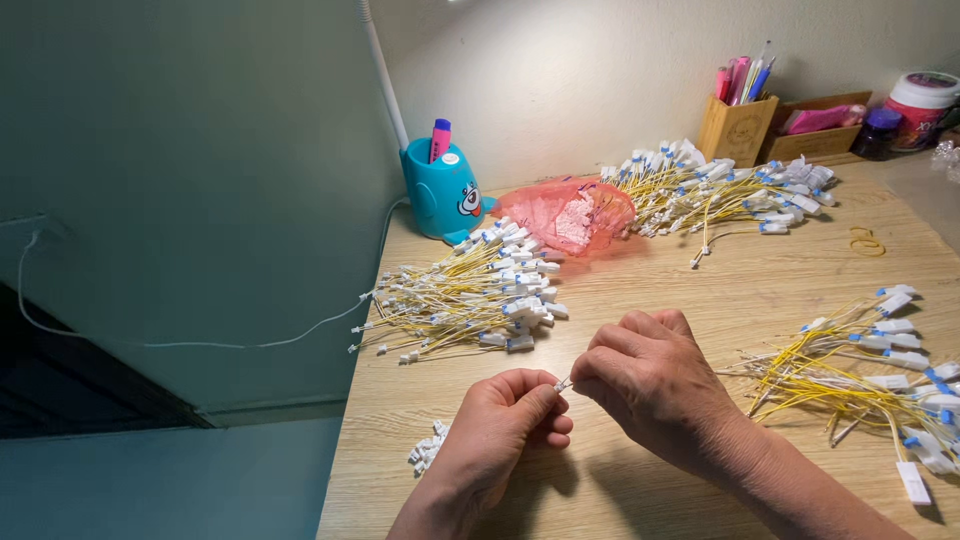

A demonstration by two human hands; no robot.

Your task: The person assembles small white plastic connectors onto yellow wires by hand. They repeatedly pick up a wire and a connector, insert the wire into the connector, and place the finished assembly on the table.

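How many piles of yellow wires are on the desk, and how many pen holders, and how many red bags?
Piles of yellow wires: 3 (left pile, back pile, right pile)
Pen holders: 2 (blue holder, wooden holder)
Red net bags: 1 (red net bag)
Total: 6

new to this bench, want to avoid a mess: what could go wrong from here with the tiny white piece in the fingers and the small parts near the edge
1. The white piece is pinched only at the fingertips of the left hand and right hand; it could slip and drop.
2. The small white parts lie close to the table edge; the left wrist might knock them off.
3. The yellow wires beside the right forearm look loosely piled and may snag.
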